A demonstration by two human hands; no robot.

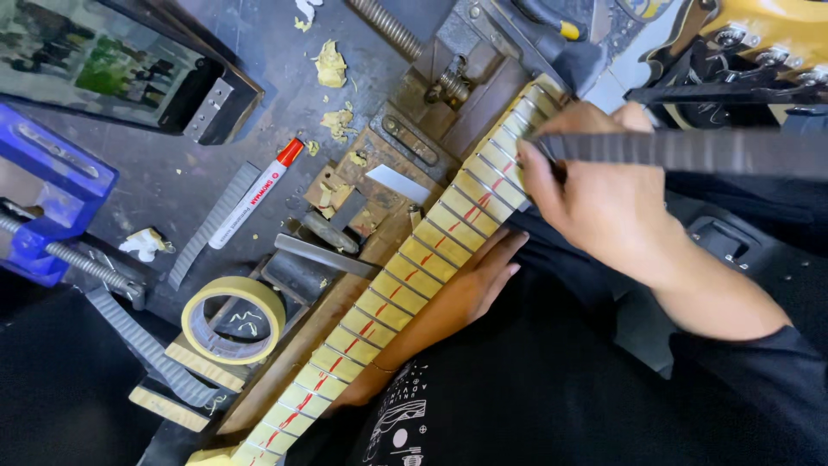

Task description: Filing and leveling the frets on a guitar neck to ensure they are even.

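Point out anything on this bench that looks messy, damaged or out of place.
Yellowish crumpled scraps lie scattered over the dark bench above the guitar neck, like leftover tape or filler. The neck's frets carry red marks down the middle, apparently deliberate marking. The right hand holds a long file on it; nothing looks broken.

Guitar neck (405, 276): pale wood covered in matt masking tape, bright metal frets showing between, red marker strokes down the centre. File (690, 151): dark grey metal, finely ridged, dull. Tape roll (233, 319), near left: cream crepe paper, matt. Marker pen (254, 194): glossy white plastic with red cap. Clamp (52, 185), far left: blue plastic, steel screw. Workbench (181, 185): dark, scuffed, rough.
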